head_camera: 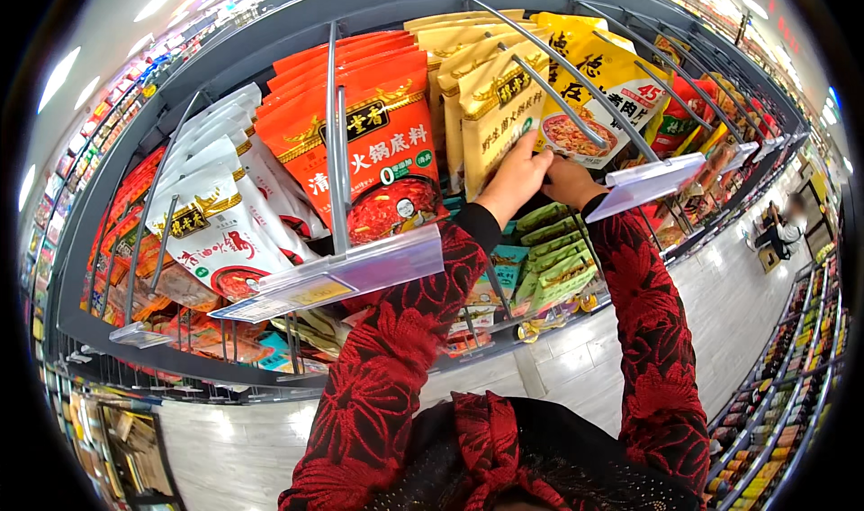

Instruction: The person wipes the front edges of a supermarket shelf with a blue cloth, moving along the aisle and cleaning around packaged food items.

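Observation:
Gold hotpot seasoning pouches (pixel 499 99) hang in a row on a metal display hook. My left hand (pixel 518 177) lies against the lower right part of the front gold pouch, its thumb over the edge; the fingers behind are hidden. My right hand (pixel 567 179) is just to the right, its fingertips close to my left hand, below a yellow pouch (pixel 587 92) with a pictured bowl. Whether it grips anything is not plain. Red hotpot pouches (pixel 385 153) hang to the left, and white pouches (pixel 216 234) hang farther left.
Metal hooks (pixel 560 99) jut towards me, with clear plastic price holders (pixel 351 268) at their ends. Green pouches (pixel 557 258) hang on a lower row. A shelf of jars (pixel 776 403) stands at the right, and a person (pixel 786 231) sits farther down the aisle.

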{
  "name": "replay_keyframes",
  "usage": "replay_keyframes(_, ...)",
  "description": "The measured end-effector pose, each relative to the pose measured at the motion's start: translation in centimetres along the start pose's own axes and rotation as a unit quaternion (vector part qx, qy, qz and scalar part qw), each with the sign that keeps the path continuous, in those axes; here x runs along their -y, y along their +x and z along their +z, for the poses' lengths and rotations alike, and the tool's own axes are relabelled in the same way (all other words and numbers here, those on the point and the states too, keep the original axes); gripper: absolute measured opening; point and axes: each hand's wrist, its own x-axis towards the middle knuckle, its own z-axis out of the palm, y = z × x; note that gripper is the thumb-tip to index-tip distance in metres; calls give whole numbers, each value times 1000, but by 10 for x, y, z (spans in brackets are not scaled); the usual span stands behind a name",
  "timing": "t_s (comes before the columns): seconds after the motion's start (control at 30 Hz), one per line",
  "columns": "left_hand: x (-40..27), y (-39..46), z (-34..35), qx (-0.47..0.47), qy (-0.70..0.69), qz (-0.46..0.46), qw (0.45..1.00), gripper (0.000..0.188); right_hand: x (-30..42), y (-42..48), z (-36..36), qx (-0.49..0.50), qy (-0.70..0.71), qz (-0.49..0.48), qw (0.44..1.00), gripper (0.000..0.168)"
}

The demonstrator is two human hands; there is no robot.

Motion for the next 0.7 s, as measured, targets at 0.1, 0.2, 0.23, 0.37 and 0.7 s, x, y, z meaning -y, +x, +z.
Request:
replay_keyframes(0.1, 2, 1, -2, -2, 0, 7, 1000, 47, -2, -32, -9, 33, -169, -16, 985, 48)
replay_keyframes(0.2, -6, -3, -7, 21, 3, -7, 1000, 47, 14, -60, -22, 42, -175, -25, 983, 47)
replay_keyframes(0.23, -2, 1, -7, 37, -25, -17, 999, 46, 10, -67, -23, 51, -178, -21, 983, 46)
replay_keyframes(0.37, 22, 14, -16, 41, -14, -20, 999, 49, 24, -87, -28, 66, -182, -37, 980, 38)
replay_keyframes(0.7, -3, 5, -14, 47, -46, -83, 994, 38, 37, -144, -45, 66, -141, -73, 985, 37)
